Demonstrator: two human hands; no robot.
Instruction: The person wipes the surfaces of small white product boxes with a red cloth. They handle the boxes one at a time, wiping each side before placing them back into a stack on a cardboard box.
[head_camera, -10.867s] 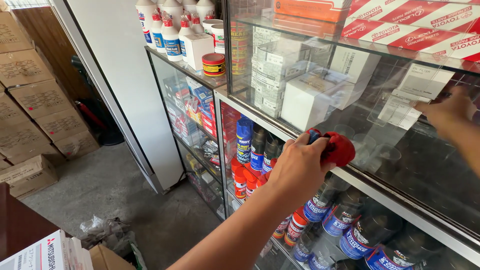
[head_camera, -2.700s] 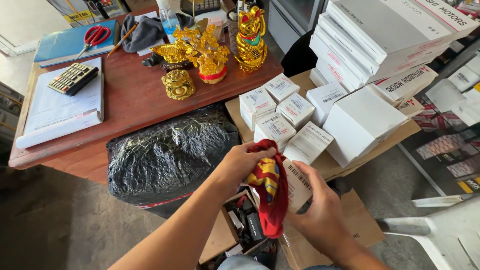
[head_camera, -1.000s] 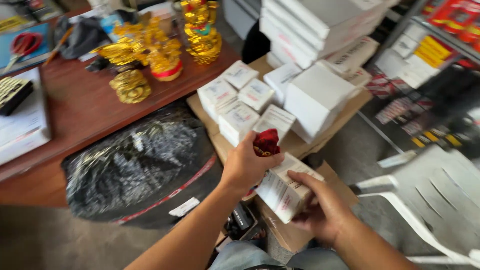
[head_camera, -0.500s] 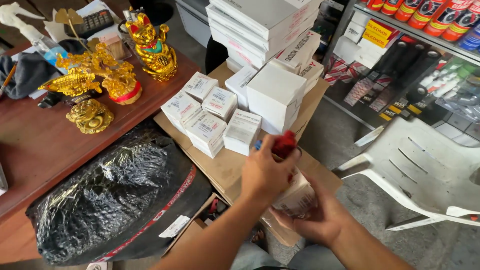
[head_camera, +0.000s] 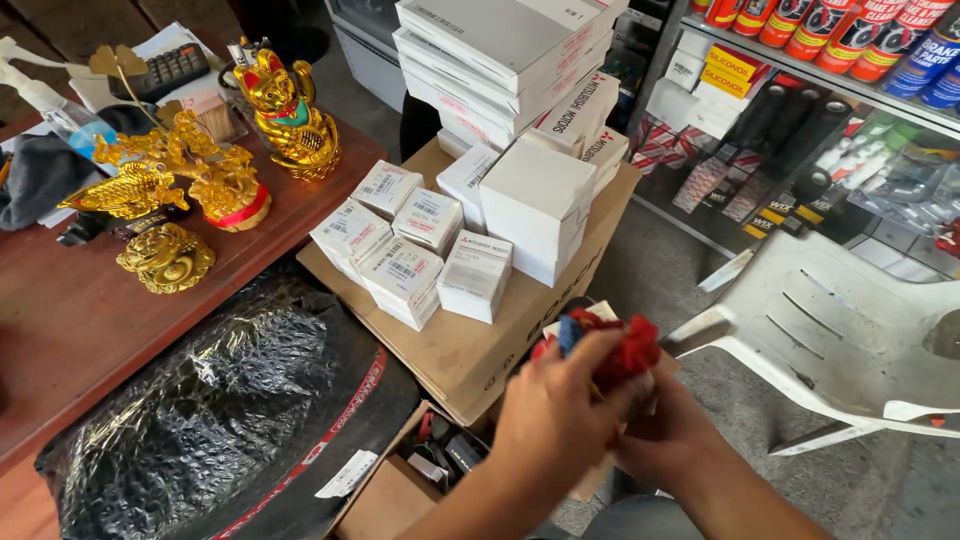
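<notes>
Hands together at 6 o'clock: left hand (head_camera: 555, 415) grip clenched on red rag (head_camera: 620, 350); right hand (head_camera: 670, 440) steadies white box (head_camera: 640, 385) beneath, wiping contact.

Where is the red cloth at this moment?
In the head view, the red cloth is low and centre-right, bunched in the left hand, beside the white chair.

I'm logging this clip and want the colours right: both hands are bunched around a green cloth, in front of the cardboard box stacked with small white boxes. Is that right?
Not quite: the cloth is red, with a bit of blue showing, not green. The head view shows the left hand and right hand bunched around it, in front of the cardboard box stacked with small white boxes.
</notes>
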